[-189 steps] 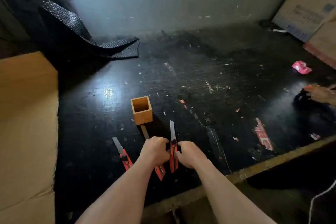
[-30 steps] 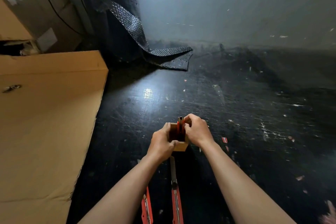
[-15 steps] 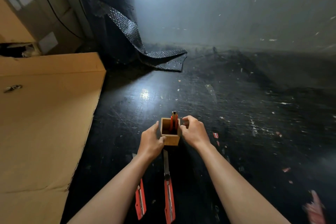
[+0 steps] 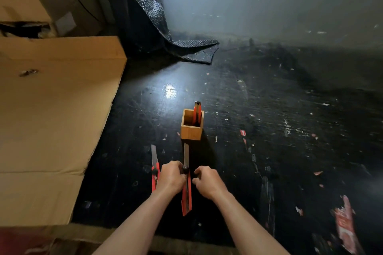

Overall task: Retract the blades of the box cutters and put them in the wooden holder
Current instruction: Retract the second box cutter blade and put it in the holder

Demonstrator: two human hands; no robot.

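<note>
A large flattened cardboard sheet [image 4: 51,120] covers the far left, its right edge slanting down toward the near edge of the black floor [image 4: 269,130]. A strip of dark floor lies bare between that edge and the leftmost red box cutter [image 4: 155,172], which lies flat with its blade out, pointing away from the person. Just right of it, the left hand [image 4: 171,178] is curled onto the middle box cutter [image 4: 186,190], fingers at the black slider knob; this cutter's blade is also extended, its tip reaching close to the near wall of the wooden holder [image 4: 191,128]. The holder stands upright, square and open-topped, with a third red cutter [image 4: 197,114] standing inside against its right wall, top poking above the rim. The right hand [image 4: 207,182] sits just right of the middle cutter, fingers loosely bent; whether it touches the handle cannot be told. Further right the floor is open, with scattered paper scraps and a red wrapper [image 4: 345,225] near the bottom corner. A rolled bubble wrap sheet [image 4: 165,33] trails onto the floor at the back.
</note>
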